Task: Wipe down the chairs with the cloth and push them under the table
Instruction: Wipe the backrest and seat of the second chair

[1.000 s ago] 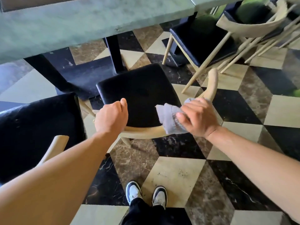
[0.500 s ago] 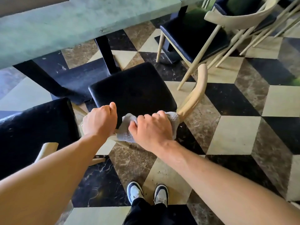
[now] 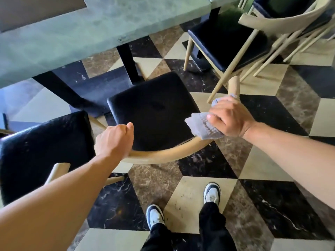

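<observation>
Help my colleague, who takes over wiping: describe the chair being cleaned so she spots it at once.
Start at the green table. The chair stands pulled out beside its black leg. Unlike its neighbours, both hands are on its curved wooden backrest, the right hand pressing a grey cloth.

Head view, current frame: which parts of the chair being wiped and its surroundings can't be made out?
- Chair legs: mostly hidden beneath its own black seat.
- Backrest rail: covered where the left hand grips it and where the right hand presses the cloth.
- Cloth: partly hidden under the right hand.
- Left-side chair: crossed by the left forearm, cut off by the frame edge.
- Table: far side beyond the top edge.
</observation>
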Demonstrator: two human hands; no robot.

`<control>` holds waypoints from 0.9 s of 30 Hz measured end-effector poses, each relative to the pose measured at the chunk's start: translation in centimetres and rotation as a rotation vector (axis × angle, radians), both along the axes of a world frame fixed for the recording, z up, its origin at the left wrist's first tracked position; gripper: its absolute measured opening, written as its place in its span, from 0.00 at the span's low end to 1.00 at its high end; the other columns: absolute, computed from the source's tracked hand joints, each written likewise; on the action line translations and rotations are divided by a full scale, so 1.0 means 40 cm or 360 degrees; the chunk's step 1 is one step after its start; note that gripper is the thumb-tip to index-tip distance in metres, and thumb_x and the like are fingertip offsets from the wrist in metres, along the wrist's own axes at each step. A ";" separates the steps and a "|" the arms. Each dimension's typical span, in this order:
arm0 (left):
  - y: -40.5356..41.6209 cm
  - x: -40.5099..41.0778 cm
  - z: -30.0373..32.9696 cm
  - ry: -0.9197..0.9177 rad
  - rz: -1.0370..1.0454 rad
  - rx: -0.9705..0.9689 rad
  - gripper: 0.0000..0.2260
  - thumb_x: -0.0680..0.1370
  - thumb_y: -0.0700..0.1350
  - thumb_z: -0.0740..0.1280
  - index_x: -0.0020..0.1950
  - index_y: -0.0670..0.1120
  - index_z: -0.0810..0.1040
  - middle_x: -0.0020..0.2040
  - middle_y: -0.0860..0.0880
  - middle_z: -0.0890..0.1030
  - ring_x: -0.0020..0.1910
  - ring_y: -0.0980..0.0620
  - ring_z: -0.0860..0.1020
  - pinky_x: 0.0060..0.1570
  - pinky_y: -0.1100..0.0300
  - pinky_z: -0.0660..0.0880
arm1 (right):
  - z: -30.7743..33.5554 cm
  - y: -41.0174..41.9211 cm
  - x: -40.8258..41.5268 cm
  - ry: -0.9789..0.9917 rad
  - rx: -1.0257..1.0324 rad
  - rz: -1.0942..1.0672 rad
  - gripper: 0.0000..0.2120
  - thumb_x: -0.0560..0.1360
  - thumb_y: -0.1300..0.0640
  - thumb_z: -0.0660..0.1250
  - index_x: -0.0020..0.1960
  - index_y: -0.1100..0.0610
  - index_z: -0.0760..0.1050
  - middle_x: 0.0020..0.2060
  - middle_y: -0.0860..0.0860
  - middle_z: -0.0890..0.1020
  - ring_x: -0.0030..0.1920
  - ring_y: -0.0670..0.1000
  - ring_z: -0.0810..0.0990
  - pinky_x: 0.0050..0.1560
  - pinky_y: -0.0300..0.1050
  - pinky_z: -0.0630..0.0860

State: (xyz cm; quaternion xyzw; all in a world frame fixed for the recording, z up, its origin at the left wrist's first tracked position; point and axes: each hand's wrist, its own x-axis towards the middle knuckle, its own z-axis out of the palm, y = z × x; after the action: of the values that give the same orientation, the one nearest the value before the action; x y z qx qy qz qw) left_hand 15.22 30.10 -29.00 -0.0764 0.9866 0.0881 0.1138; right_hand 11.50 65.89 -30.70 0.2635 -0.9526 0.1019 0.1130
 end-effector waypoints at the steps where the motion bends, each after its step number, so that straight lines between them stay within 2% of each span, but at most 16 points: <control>1: 0.001 0.001 0.001 0.0003 0.0015 0.0005 0.25 0.80 0.53 0.47 0.31 0.45 0.74 0.32 0.48 0.74 0.31 0.47 0.71 0.37 0.53 0.68 | -0.002 0.024 -0.029 -0.0009 0.0020 0.0031 0.20 0.78 0.49 0.57 0.33 0.57 0.76 0.30 0.53 0.79 0.39 0.59 0.78 0.54 0.54 0.72; 4: 0.008 -0.002 0.008 -0.0021 0.0056 -0.0010 0.25 0.81 0.55 0.48 0.32 0.46 0.75 0.35 0.47 0.76 0.33 0.45 0.74 0.39 0.52 0.71 | -0.005 0.076 -0.108 -0.0128 0.0104 0.0145 0.22 0.78 0.47 0.55 0.34 0.56 0.78 0.32 0.53 0.81 0.42 0.58 0.78 0.58 0.56 0.71; 8: 0.020 -0.008 0.021 -0.0093 0.0096 -0.0061 0.26 0.82 0.57 0.50 0.32 0.45 0.75 0.33 0.47 0.77 0.33 0.45 0.76 0.42 0.50 0.76 | 0.005 0.106 -0.202 -0.0335 0.0306 0.0221 0.25 0.76 0.41 0.51 0.35 0.52 0.79 0.33 0.53 0.81 0.43 0.58 0.77 0.57 0.60 0.72; 11: 0.036 -0.016 0.018 -0.0135 0.0125 -0.0111 0.26 0.82 0.56 0.52 0.31 0.45 0.74 0.33 0.48 0.78 0.32 0.47 0.76 0.42 0.50 0.77 | 0.008 0.127 -0.258 -0.0437 0.0459 0.0264 0.22 0.76 0.39 0.48 0.29 0.47 0.68 0.29 0.49 0.72 0.39 0.56 0.72 0.55 0.59 0.72; 13: 0.029 -0.027 0.014 -0.0292 0.0144 -0.0190 0.25 0.81 0.58 0.52 0.33 0.47 0.75 0.35 0.48 0.79 0.33 0.47 0.77 0.43 0.51 0.78 | 0.008 0.124 -0.290 -0.0533 0.0547 0.0230 0.22 0.74 0.37 0.46 0.27 0.46 0.63 0.28 0.48 0.69 0.39 0.57 0.71 0.54 0.59 0.73; 16: 0.076 -0.042 0.008 -0.0485 0.0158 -0.0289 0.20 0.82 0.55 0.54 0.38 0.48 0.79 0.42 0.46 0.81 0.38 0.44 0.77 0.41 0.54 0.75 | 0.013 0.120 -0.323 -0.0739 0.0594 0.0140 0.23 0.73 0.36 0.45 0.29 0.45 0.70 0.34 0.50 0.79 0.42 0.58 0.77 0.53 0.57 0.75; 18: 0.146 -0.064 0.006 -0.0488 0.0181 -0.0210 0.18 0.82 0.51 0.54 0.38 0.46 0.76 0.44 0.42 0.81 0.39 0.41 0.77 0.39 0.54 0.72 | 0.024 0.118 -0.340 -0.0828 0.0520 0.0076 0.22 0.74 0.37 0.49 0.30 0.48 0.71 0.33 0.50 0.76 0.42 0.60 0.78 0.48 0.53 0.75; 20: 0.247 -0.084 0.016 -0.0462 0.0274 -0.0019 0.17 0.82 0.49 0.54 0.37 0.43 0.73 0.43 0.40 0.80 0.42 0.38 0.77 0.39 0.53 0.72 | 0.035 0.116 -0.350 -0.0898 0.0433 -0.0026 0.21 0.75 0.39 0.52 0.29 0.49 0.67 0.31 0.49 0.72 0.41 0.61 0.77 0.45 0.52 0.74; 23: 0.405 -0.075 0.030 -0.0474 0.0545 0.0476 0.21 0.80 0.55 0.56 0.36 0.43 0.75 0.39 0.42 0.81 0.39 0.41 0.78 0.39 0.53 0.74 | 0.045 0.100 -0.346 -0.1008 0.0360 -0.0201 0.22 0.74 0.38 0.50 0.30 0.50 0.69 0.34 0.51 0.76 0.42 0.61 0.78 0.46 0.53 0.75; 25: 0.473 -0.047 0.038 -0.0474 0.0510 0.0493 0.24 0.80 0.59 0.55 0.34 0.44 0.74 0.36 0.44 0.80 0.35 0.44 0.77 0.37 0.54 0.72 | 0.046 0.104 -0.334 -0.0953 0.0397 -0.0142 0.23 0.75 0.38 0.47 0.30 0.48 0.69 0.35 0.50 0.76 0.43 0.60 0.78 0.53 0.55 0.75; 27: 0.495 -0.023 0.043 -0.0335 0.0446 0.0387 0.25 0.81 0.58 0.54 0.31 0.44 0.71 0.32 0.45 0.78 0.32 0.45 0.76 0.33 0.55 0.70 | 0.042 0.120 -0.288 -0.0741 0.0421 0.0016 0.23 0.78 0.43 0.52 0.29 0.49 0.72 0.31 0.49 0.74 0.41 0.56 0.77 0.55 0.50 0.69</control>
State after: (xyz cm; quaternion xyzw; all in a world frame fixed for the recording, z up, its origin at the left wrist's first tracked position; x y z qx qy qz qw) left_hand 14.30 49.92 -27.27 -0.2075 0.9311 0.2130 0.2113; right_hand 0.00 70.71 -29.00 0.2503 -0.9566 0.0349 -0.1451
